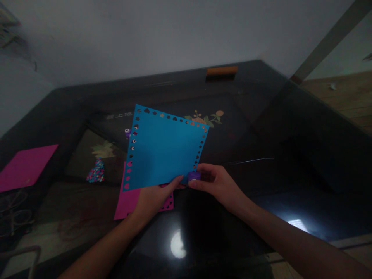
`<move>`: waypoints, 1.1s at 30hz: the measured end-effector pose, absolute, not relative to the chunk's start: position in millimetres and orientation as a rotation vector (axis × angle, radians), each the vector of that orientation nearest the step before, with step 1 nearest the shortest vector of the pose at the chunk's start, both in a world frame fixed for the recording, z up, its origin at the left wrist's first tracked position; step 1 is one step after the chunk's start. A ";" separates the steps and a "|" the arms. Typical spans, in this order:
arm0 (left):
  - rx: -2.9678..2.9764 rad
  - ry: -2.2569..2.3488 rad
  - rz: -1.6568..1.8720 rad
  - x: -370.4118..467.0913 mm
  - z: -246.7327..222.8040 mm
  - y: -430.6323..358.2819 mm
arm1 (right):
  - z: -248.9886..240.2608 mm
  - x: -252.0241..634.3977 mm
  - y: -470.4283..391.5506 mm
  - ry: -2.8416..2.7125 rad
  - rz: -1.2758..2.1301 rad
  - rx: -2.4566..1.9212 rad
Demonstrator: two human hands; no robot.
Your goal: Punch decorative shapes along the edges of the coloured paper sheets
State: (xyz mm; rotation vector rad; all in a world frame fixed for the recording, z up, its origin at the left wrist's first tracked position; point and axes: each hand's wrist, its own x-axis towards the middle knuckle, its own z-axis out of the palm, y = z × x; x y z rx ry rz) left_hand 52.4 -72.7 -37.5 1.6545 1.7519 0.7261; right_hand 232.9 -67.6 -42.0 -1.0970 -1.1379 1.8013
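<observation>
While the left hand [163, 192] pinches the bottom edge of the blue paper sheet [164, 151], with the thumb in front and the other fingers mostly hidden behind, the right hand [219, 182] pinches a purple craft punch [194, 176] between thumb and bent forefinger. This punch sits at the lower right corner of the blue paper sheet, at the lower end of its right edge; whether paper is inside the slot, I cannot tell. The right hand is the nearer one to that corner, but the left fingertips are just beside it. The blue paper sheet is raised and tilted; its sides look similar, so I cannot surely tell a long axis. Small cut-out shapes follow its top, left and right edges, while its bottom edge shows no such row.

Below the lower left part of the blue paper sheet lies a pink paper sheet [123, 203], which also has cut-outs. To its left are a second purple punch [127, 133], close to its edge, a heap of confetti [97, 171] and, well apart, another pink sheet [27, 167]. To its right, the dark table [279, 131] gives wide room to the right hand. Far behind it lies an orange roll [221, 71].
</observation>
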 end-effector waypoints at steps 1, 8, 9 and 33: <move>1.669 1.755 0.733 52.3 -37.6 -72.9 | -42.4 233.3 -67.5 -1.149 1.796 -1.093; 1.744 1.771 0.701 49.7 -41.9 -73.9 | -45.0 233.5 -67.5 -1.170 1.770 -1.103; 1.766 1.774 0.692 48.3 -43.7 -74.1 | -44.9 233.1 -67.6 -1.164 1.774 -1.103; 1.648 1.773 0.815 54.5 -42.2 -74.5 | -43.9 229.4 -64.9 -1.139 1.721 -1.100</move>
